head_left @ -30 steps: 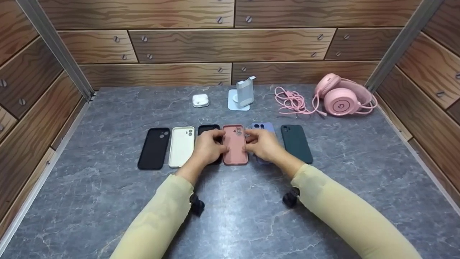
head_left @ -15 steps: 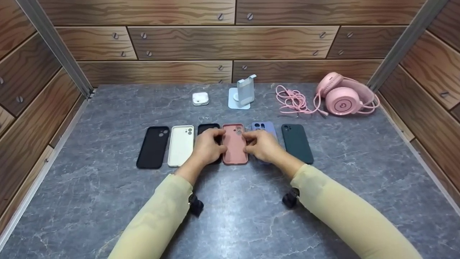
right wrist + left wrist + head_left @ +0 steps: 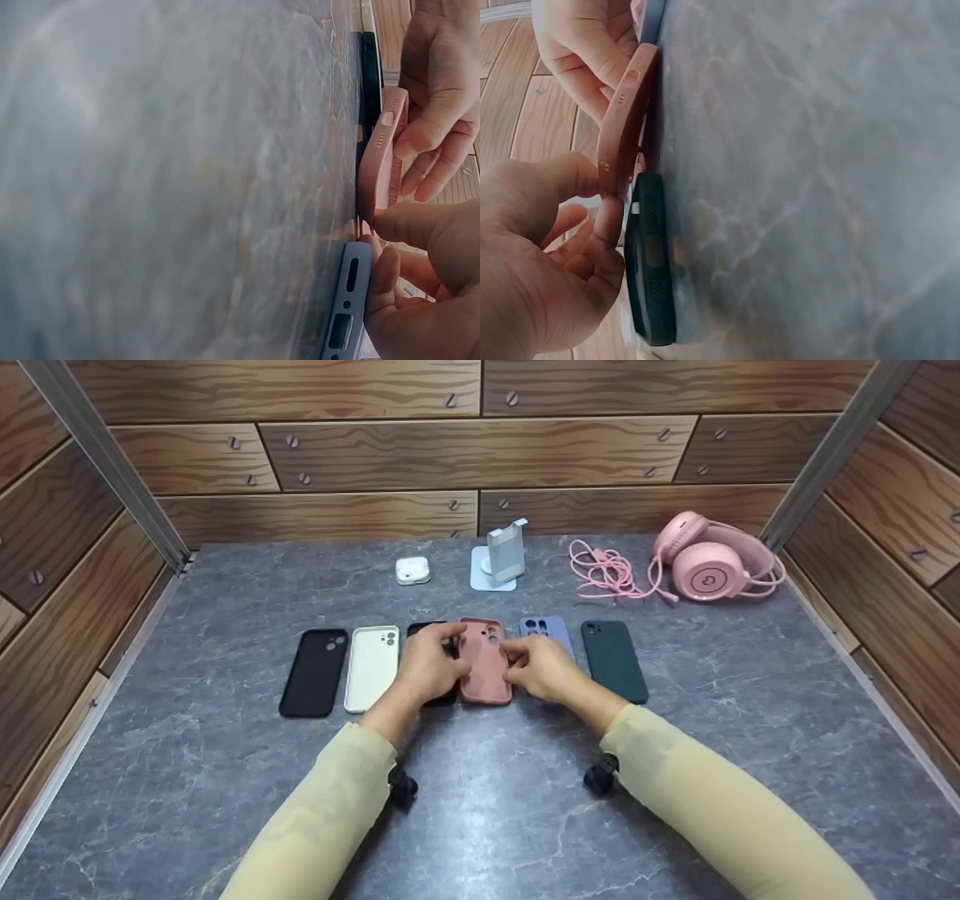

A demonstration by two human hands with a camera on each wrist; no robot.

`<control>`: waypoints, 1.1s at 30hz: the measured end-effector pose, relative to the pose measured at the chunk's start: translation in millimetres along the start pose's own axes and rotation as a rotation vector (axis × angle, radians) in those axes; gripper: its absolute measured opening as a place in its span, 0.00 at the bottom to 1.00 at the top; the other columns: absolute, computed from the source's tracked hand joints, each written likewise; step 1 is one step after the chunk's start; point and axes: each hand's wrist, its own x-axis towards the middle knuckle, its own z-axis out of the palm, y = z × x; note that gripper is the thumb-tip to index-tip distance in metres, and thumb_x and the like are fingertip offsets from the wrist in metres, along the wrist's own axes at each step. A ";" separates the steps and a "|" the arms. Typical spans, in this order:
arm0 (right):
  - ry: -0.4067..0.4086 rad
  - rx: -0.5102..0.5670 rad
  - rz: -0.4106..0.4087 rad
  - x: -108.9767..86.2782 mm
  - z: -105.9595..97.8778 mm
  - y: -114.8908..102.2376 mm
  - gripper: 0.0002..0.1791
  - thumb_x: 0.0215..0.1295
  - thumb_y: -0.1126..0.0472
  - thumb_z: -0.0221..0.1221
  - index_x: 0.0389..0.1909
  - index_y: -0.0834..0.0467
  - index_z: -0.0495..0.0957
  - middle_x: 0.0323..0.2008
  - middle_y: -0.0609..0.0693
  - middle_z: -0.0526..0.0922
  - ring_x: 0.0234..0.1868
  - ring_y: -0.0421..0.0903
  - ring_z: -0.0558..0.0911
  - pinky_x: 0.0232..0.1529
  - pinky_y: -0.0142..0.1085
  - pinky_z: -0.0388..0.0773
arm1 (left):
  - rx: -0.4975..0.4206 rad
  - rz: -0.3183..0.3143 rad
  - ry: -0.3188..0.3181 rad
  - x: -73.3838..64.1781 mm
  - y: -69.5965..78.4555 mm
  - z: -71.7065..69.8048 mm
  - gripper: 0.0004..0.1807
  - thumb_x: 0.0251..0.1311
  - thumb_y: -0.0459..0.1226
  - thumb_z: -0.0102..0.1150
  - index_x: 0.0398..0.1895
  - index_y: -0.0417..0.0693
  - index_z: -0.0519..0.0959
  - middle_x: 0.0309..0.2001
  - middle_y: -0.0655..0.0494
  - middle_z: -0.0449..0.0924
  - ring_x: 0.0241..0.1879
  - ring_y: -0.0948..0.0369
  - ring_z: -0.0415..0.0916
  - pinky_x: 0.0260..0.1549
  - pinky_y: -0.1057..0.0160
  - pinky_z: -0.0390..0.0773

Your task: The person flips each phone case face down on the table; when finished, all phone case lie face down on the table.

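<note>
A pink phone case lies hollow side up in the middle of a row of cases. In the head view my left hand grips its left edge, and my right hand grips its right edge. From the left wrist the pink case looks bowed and slightly off the table, its edge between my left thumb and finger. In the right wrist view, my right thumb and finger pinch the other side of the case. A black case is partly hidden under my left hand; a lilac case is partly behind my right.
Also in the row are a black case, a white case and a dark green case. Farther back stand a white earphone box, a light blue stand and pink headphones with a coiled cable.
The pink case now looks slightly tilted and flexed, where it lay flat before. My hands have stayed at its two sides. The whole head view has shifted slightly.
</note>
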 end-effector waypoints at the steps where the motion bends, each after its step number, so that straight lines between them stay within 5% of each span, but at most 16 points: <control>1: -0.001 0.000 0.001 0.0 0.2 -0.1 0.29 0.60 0.70 0.67 0.65 0.64 0.82 0.41 0.55 0.90 0.40 0.47 0.86 0.44 0.40 0.84 | -0.009 0.002 -0.002 -0.1 0.5 -0.6 0.33 0.53 0.28 0.70 0.67 0.45 0.83 0.65 0.47 0.82 0.60 0.54 0.80 0.60 0.57 0.78; 6: -0.009 0.015 0.014 -1.4 0.8 -1.5 0.28 0.62 0.69 0.69 0.65 0.63 0.82 0.42 0.56 0.90 0.41 0.48 0.87 0.46 0.42 0.85 | -0.076 -0.009 -0.009 -1.8 1.1 -1.4 0.34 0.53 0.25 0.67 0.69 0.44 0.81 0.61 0.45 0.83 0.38 0.58 0.84 0.37 0.61 0.83; 9: -0.008 0.025 0.017 -1.3 1.5 -1.5 0.28 0.62 0.69 0.70 0.66 0.63 0.82 0.43 0.56 0.90 0.41 0.48 0.87 0.46 0.41 0.85 | -0.130 -0.021 -0.006 -2.6 0.5 -0.8 0.35 0.54 0.25 0.66 0.70 0.44 0.80 0.58 0.45 0.84 0.35 0.61 0.84 0.32 0.64 0.83; 15: -0.017 0.045 0.022 -1.0 1.7 -1.3 0.29 0.63 0.69 0.70 0.66 0.63 0.81 0.45 0.57 0.90 0.42 0.47 0.87 0.46 0.40 0.85 | -0.321 -0.062 -0.001 -2.8 -2.2 1.3 0.36 0.54 0.23 0.65 0.71 0.44 0.79 0.53 0.43 0.86 0.37 0.58 0.87 0.31 0.65 0.83; 22: -0.021 0.036 0.014 -0.5 0.5 -0.8 0.29 0.62 0.70 0.69 0.66 0.63 0.82 0.44 0.57 0.90 0.42 0.49 0.87 0.47 0.43 0.85 | -0.569 -0.087 -0.004 -5.0 -3.0 3.7 0.34 0.57 0.21 0.70 0.70 0.39 0.78 0.66 0.41 0.79 0.47 0.51 0.89 0.44 0.61 0.87; 33: -0.024 0.047 0.019 -0.8 0.6 -1.6 0.29 0.63 0.70 0.69 0.67 0.63 0.81 0.43 0.56 0.90 0.41 0.47 0.86 0.44 0.41 0.85 | -0.665 -0.147 -0.009 -8.8 -2.6 7.8 0.29 0.61 0.23 0.70 0.68 0.38 0.80 0.65 0.42 0.80 0.49 0.51 0.86 0.42 0.61 0.87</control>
